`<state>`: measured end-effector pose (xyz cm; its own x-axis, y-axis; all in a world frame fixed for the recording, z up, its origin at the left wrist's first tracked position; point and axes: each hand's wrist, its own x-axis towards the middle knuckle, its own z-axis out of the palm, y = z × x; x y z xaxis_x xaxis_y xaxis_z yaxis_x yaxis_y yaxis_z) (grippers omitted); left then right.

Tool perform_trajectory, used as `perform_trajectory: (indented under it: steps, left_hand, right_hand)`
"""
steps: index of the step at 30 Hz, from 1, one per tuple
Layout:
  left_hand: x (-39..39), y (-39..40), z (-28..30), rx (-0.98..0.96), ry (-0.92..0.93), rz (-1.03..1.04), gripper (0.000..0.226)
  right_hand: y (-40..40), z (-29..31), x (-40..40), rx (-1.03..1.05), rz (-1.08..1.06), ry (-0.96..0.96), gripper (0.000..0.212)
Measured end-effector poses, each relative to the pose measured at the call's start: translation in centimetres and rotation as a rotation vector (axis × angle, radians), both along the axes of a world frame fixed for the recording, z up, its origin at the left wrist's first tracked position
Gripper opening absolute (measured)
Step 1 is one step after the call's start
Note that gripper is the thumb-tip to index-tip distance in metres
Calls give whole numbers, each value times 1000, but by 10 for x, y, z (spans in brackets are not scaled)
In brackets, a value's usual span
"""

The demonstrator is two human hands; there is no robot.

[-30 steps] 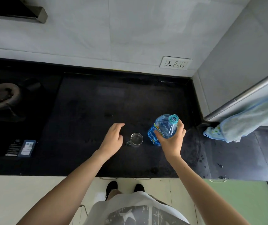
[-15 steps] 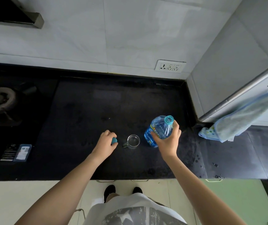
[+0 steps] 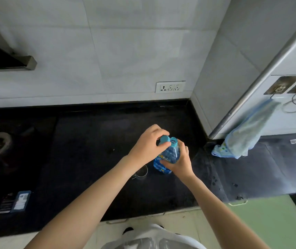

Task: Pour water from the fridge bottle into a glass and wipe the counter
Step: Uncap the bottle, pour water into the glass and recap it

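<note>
Left hand (image 3: 148, 147) has carried the cap (image 3: 164, 139) up from the table (image 3: 89, 159), pinching it beside the neck of the bottle (image 3: 168, 156) that the right hand (image 3: 179, 163) grips — recapping, so pouring looks done.

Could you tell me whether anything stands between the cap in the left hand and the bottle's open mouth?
Nothing visible does: the left hand holds the cap right beside the open mouth of the bottle.
</note>
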<state>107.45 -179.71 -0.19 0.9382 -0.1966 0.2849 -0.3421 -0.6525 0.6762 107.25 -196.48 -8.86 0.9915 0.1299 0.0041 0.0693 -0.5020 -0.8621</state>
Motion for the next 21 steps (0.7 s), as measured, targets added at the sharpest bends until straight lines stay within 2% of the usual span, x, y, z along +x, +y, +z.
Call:
perform_trajectory:
  steps: [14, 17, 21]
  left_hand:
    - [20, -38, 23, 337, 120, -112, 36]
    - [21, -35, 27, 282, 186, -132, 32]
    - [17, -33, 27, 204, 262, -144, 53]
  right_hand:
    - [-17, 2, 10, -8, 120, 29, 86]
    - [-19, 1, 12, -8, 130, 17, 86]
    - [-21, 0, 14, -1, 148, 26, 86]
